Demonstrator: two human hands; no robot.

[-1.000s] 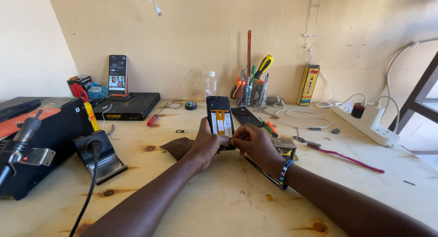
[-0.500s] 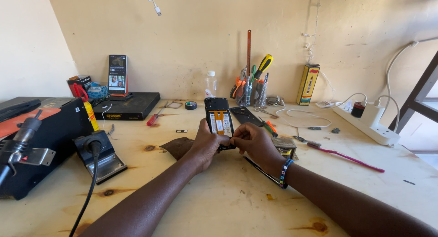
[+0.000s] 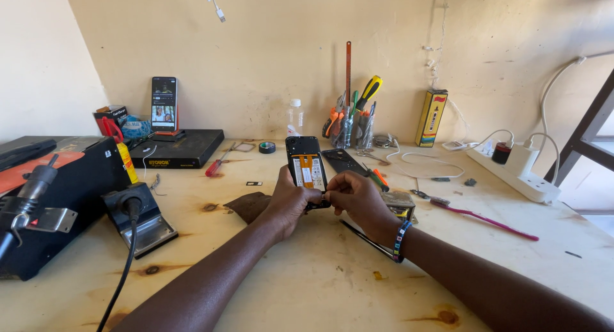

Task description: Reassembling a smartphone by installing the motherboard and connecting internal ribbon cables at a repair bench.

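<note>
Left hand [image 3: 289,201] grips the opened phone [image 3: 306,169] upright above the bench [image 3: 307,281], right hand [image 3: 357,198] pinching its bottom edge; it's light, stiff, fragile with internals exposed, so hold the side edges only.

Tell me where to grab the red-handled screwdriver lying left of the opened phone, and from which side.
Probably best to take the red-handled screwdriver by its thick red handle, the end nearer the person, coming from above. It lies flat on the wooden table, with bare wood on both sides of the handle; the thin metal shaft points toward the wall. Both hands, left hand and right hand, are on the opened phone.
</note>
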